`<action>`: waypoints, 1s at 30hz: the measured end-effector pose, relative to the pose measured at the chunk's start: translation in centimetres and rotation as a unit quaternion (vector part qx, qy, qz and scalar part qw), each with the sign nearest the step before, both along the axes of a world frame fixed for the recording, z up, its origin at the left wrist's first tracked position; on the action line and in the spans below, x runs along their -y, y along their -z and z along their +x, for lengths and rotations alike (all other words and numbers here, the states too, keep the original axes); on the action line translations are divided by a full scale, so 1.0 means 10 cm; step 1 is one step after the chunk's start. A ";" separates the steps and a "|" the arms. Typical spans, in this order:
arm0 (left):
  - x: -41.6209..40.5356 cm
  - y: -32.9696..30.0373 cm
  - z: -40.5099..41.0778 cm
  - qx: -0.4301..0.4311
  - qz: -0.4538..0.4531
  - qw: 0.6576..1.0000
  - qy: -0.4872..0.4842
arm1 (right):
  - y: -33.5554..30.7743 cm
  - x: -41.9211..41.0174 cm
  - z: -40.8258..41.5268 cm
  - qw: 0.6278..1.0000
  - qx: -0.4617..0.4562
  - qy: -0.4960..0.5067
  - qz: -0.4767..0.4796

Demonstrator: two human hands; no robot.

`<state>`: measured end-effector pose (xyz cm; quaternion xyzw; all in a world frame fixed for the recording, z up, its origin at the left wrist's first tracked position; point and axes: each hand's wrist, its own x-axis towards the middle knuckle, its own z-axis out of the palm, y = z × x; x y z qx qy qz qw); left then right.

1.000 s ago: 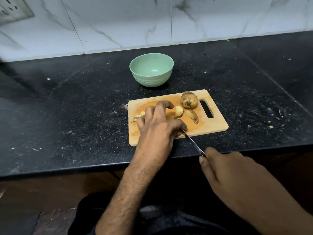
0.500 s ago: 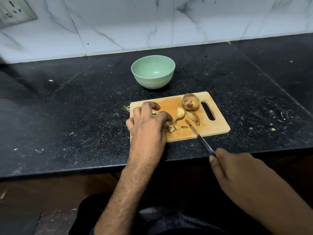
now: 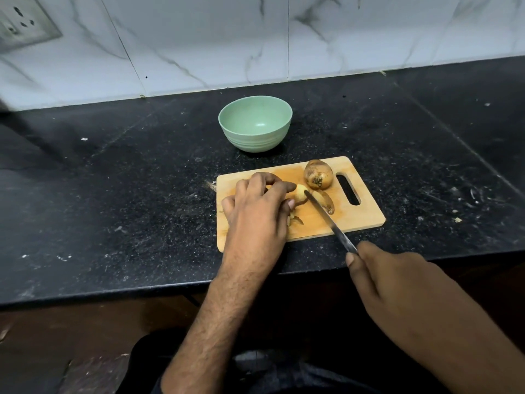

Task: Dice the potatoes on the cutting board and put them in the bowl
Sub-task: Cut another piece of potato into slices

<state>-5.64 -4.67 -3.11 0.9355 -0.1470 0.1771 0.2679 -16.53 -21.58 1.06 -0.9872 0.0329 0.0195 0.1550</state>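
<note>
Left hand (image 3: 257, 207): on the cutting board, fingers curled, forefinger and thumb pinching a pale potato piece (image 3: 300, 193) and pinning it to the wood.
Right hand (image 3: 397, 282): off the counter's front edge, wrapped around the handle of a knife (image 3: 329, 220); handle itself hidden in the grip.
Knife: blade runs up and left across the board, tip touching the right side of the held piece.
Cutting board (image 3: 366, 216): light wood, slot handle at its right end, lying near the front edge of the black counter (image 3: 127, 200).
Whole potato (image 3: 318, 174): brown skin with a dark blotch, at the board's far edge just left of the slot.
Potato slice (image 3: 325, 201): lies flat just right of the blade, skin edge showing.
Cut bits (image 3: 294, 220): a few small ones beside the left thumb (more may sit under the palm, cannot tell).
Bowl (image 3: 255, 123): pale green, behind the board, apart from it; nothing visible in it.
Writing: none legible; a wall socket (image 3: 21, 25) at top left carries no readable marking.
</note>
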 end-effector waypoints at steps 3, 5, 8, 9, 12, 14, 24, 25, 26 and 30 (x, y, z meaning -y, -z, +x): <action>0.04 -0.03 0.09 -0.017 0.019 1.000 -0.002 | 0.05 0.02 0.05 1.000 0.001 -0.001 0.018; 0.09 -0.06 0.15 -0.048 0.025 0.998 -0.006 | 0.09 0.03 0.07 1.000 -0.003 0.002 0.017; 0.20 -0.09 0.25 -0.084 0.079 0.993 0.013 | 0.08 0.04 0.10 0.999 -0.003 0.010 0.030; 0.23 -0.10 0.28 -0.089 0.102 0.990 0.023 | 0.07 0.04 0.11 0.999 -0.005 0.012 0.033; 0.23 -0.13 0.36 -0.114 0.128 0.984 0.039 | 0.06 0.04 0.11 0.999 -0.017 0.008 0.037; 0.21 -0.17 0.41 -0.128 0.135 0.981 0.048 | 0.05 0.05 0.11 0.999 -0.024 0.006 0.037; 0.25 -0.20 0.28 -0.127 0.163 0.978 0.023 | -0.01 0.10 0.06 0.998 -0.043 0.010 0.055; 0.26 -0.18 0.22 -0.121 0.160 0.979 0.022 | -0.01 0.11 0.06 0.997 -0.046 0.012 0.053; 0.27 -0.16 0.17 -0.118 0.157 0.980 0.021 | -0.01 0.11 0.06 0.997 -0.050 0.013 0.051; 0.23 -0.13 0.08 -0.127 0.136 0.982 0.026 | 0.01 0.09 0.09 0.998 -0.052 0.017 0.039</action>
